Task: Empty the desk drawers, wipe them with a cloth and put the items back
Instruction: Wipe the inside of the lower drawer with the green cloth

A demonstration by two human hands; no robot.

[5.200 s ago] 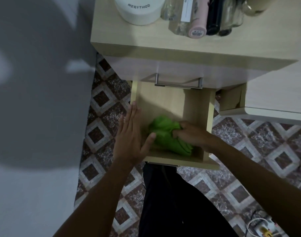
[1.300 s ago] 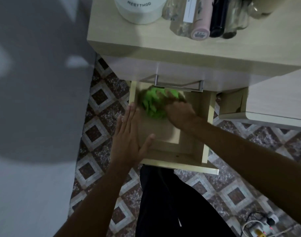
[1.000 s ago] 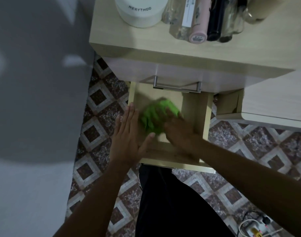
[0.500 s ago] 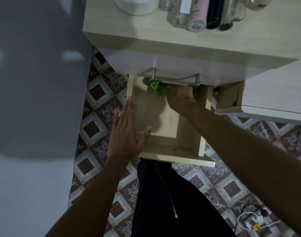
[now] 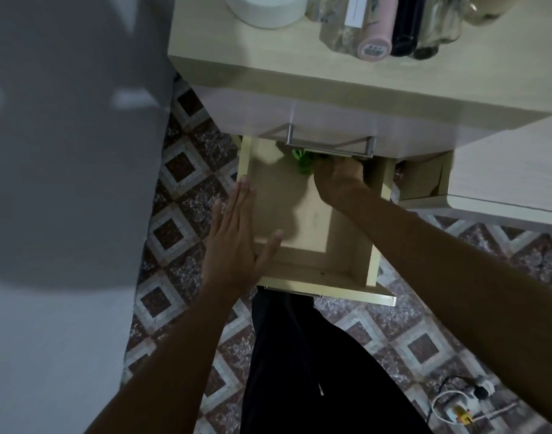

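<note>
Pulled well out at frame centre: lower drawer (image 5: 302,214), pale wood-grain board, box-shaped with thin walls and a flat bare floor. Near front panel at lower centre, just above a dark trouser leg (image 5: 299,371); far end tucked under the closed upper drawer front (image 5: 331,123) with its straight metal bar handle (image 5: 329,145). Open floor free across the middle and near half of the drawer; only the far strip under the handle occupied.

Left hand (image 5: 237,242) flat and spread, fingers straight along the drawer's left wall, thumb splayed over the rim into the drawer. Right hand (image 5: 338,178) deep at the far end, upper centre, fingers hidden beneath the handle; appears closed on the green cloth (image 5: 302,162), of which only a crumpled bright tuft shows left of the knuckles.

Against half a second ago: little different, cloth and right hand at the same far edge, left hand in the same brace. Against one second ago: cloth gone from mid-floor to the back.

Desk top (image 5: 268,54) at upper frame, same pale laminate, square front edge; on it a white round jar (image 5: 265,10) and a cluster of bottles and tubes (image 5: 390,26), pink, black and clear. Tiled floor (image 5: 190,189) in brown-and-white diamonds; grey wall at left; white cable and plug (image 5: 456,408) at lower right.
</note>
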